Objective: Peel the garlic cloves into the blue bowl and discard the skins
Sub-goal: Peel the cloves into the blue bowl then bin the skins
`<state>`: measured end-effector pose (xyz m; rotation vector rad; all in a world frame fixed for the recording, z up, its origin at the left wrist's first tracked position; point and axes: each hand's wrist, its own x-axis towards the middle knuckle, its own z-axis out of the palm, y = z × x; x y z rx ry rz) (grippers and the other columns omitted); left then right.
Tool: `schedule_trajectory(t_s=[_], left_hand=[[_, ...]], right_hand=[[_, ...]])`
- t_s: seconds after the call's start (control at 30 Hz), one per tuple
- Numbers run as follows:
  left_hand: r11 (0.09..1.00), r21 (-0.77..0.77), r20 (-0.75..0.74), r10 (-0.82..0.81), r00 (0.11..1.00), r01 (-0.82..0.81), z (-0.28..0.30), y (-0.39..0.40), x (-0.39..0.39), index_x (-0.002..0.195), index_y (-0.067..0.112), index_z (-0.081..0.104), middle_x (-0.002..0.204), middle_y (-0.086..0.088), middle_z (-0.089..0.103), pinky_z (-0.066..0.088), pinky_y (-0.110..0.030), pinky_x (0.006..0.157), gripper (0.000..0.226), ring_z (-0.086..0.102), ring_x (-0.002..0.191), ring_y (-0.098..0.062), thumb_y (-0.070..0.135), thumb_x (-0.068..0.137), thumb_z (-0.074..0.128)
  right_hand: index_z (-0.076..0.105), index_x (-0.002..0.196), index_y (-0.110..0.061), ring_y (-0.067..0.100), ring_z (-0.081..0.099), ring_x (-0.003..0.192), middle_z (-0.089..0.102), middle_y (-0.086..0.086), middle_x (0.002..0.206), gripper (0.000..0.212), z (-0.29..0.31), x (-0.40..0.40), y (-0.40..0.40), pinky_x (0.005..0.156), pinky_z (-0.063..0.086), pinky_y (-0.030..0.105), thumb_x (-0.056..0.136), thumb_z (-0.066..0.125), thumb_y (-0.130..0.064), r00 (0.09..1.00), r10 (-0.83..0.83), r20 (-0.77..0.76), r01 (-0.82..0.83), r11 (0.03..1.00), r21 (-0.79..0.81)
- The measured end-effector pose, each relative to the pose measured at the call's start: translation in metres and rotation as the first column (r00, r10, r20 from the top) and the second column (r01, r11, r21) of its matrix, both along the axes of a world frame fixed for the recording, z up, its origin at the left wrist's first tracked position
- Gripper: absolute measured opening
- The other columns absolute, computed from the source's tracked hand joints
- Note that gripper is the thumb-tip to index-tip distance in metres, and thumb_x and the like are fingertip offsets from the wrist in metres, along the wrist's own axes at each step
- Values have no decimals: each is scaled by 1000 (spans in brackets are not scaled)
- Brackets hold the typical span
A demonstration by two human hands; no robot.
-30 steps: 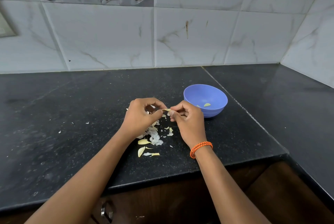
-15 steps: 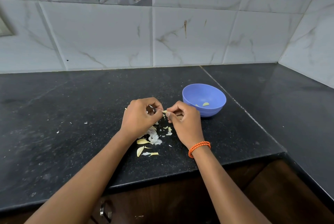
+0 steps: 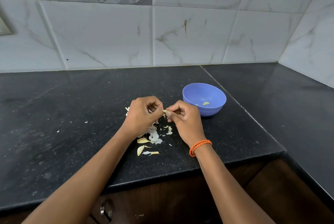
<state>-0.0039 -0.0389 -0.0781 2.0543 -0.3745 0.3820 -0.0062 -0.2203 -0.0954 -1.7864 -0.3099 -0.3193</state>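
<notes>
Peeling goes on above the counter [image 3: 72,115], with both hands raised a little over the skins [image 3: 153,134] so that loose pieces can fall onto the pile below rather than into the bowl [image 3: 188,95]. The left hand [image 3: 142,113] and right hand [image 3: 182,117] meet fingertip to fingertip, and a small pale clove [image 3: 164,111] shows in the gap between them. Each hand appears to pinch one end of it: the left with thumb and forefinger curled in, the right with its thumb laid along the clove and the other fingers folded toward the palm. How much skin is left on this clove is too small to tell.

The bowl stands just beside the right hand, on its far right, probably so a finished clove needs only a short toss; at least one peeled clove lies inside it. Two or three pale yellow cloves [image 3: 141,140] lie on the counter near the person's edge of the pile, between the forearms, seemingly waiting their turn.

Both forearms reach forward from the counter's front edge and angle inward, wrists roughly level, knuckles up. An orange band [image 3: 199,147] circles the right wrist. Judging from the scattered skins, discarding has not been done.
</notes>
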Motion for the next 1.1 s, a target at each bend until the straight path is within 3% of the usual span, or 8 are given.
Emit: schedule_trajectory(t_s=[0.13,0.23,0.43,0.7,0.9,1.03,1.1], left_hand=[[1000,11,10,4,1000,-4,1,0,0,78,19,73,71,-4,70,49,-27,60,19,58,61,-10,6,92,72],[1000,12,8,6,1000,-6,2,-1,-1,78,20,73,71,-3,70,49,-27,60,19,57,61,-10,6,92,71],[1000,-4,-2,11,1000,-11,3,-2,-1,78,18,74,71,-2,71,55,-38,64,19,67,67,-29,5,91,71],[1000,14,20,13,1000,-14,2,-2,0,78,20,73,72,-1,71,57,-47,66,20,67,68,-31,6,92,70],[999,38,34,13,999,-14,2,-2,0,78,20,73,73,1,71,56,-41,66,20,66,68,-27,7,93,70],[996,43,25,80,997,-81,2,6,5,77,18,72,70,1,71,53,-29,61,20,63,60,-13,6,93,70],[991,-5,8,133,991,-133,2,15,9,78,16,74,71,-1,73,57,-33,63,18,69,63,-21,7,94,71]], right_hand=[[72,91,-1,20,74,74,76,10,84,9,0,1,0,75,64,33,93,71,8,1000,11,-6,-11,1000,7],[73,91,-1,21,74,75,76,9,84,9,0,1,-1,77,65,36,93,72,7,1000,11,-7,-11,1000,7],[73,92,-3,20,75,75,76,9,84,9,-1,3,-1,80,66,43,93,72,6,1000,2,-13,-2,1000,-7],[73,92,-4,22,76,77,76,8,84,9,-1,2,-1,81,65,47,94,73,5,1000,-7,-12,7,1000,-30],[72,92,-5,21,75,77,76,7,85,9,1,1,0,80,66,46,94,73,4,1000,-6,-21,5,999,-41],[72,91,-1,21,73,74,75,10,86,7,1,-3,-1,79,65,41,93,73,6,1000,16,-6,-15,999,38],[73,91,-1,22,72,75,75,8,86,7,1,-5,-2,78,64,37,92,73,6,1000,19,5,-19,997,73]])
